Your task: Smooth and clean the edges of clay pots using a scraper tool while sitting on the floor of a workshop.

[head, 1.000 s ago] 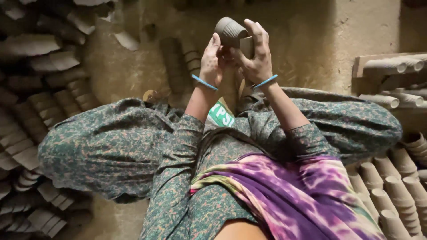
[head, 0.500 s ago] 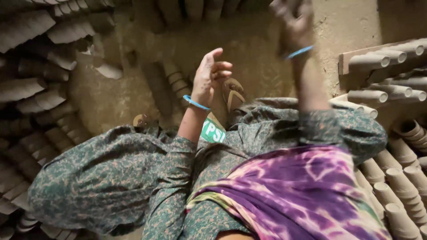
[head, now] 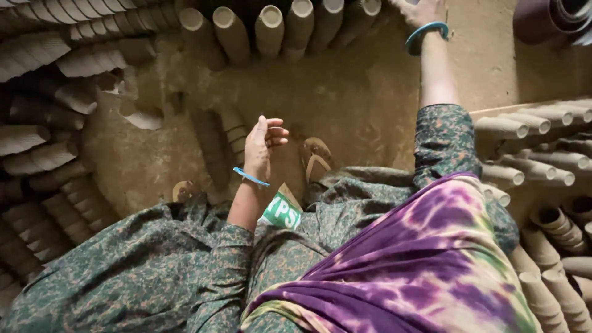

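Left hand point(head: 262, 145): my fingers curl loosely, holding nothing, sandal point(head: 316, 159) just beside.
Right hand point(head: 422, 11): stretched toward cups point(head: 271, 24); fingers cut off, cannot tell.

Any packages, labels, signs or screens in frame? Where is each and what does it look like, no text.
Printed package or label: low centre, tucked between the knees just below the left hand; flat, angular, green with white lettering and a pale edge.
No signs or screens in view.

Single head view, looking steeply down, close over lap, toward dirt floor point(head: 345, 92)
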